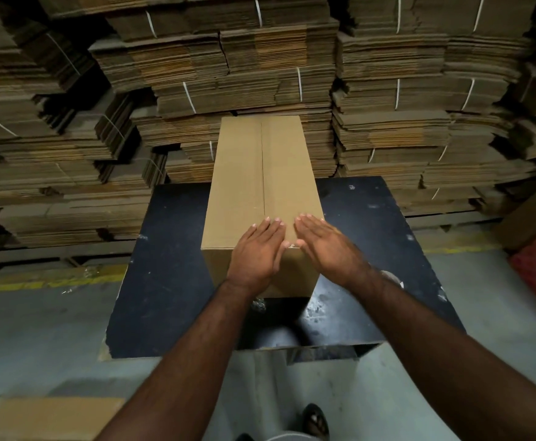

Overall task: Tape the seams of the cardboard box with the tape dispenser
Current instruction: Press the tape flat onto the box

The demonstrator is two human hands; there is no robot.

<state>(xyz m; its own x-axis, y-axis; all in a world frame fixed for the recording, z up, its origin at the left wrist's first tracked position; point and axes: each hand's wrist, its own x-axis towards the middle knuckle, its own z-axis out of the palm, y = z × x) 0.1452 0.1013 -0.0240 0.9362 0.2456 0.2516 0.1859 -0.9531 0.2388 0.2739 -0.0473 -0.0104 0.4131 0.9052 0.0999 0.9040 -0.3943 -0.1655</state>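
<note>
A closed cardboard box [261, 186] stands on a black table [164, 281]. Both hands, left hand [257, 253] and right hand [327, 246], press flat, fingers straight, side by side on its near top edge.

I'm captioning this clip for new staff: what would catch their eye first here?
A long cardboard box stands on a black table in the middle, its top flaps closed along a centre seam. The left hand and right hand press flat on its near end. Behind, bundled stacks of flattened cardboard fill the whole background.
</note>
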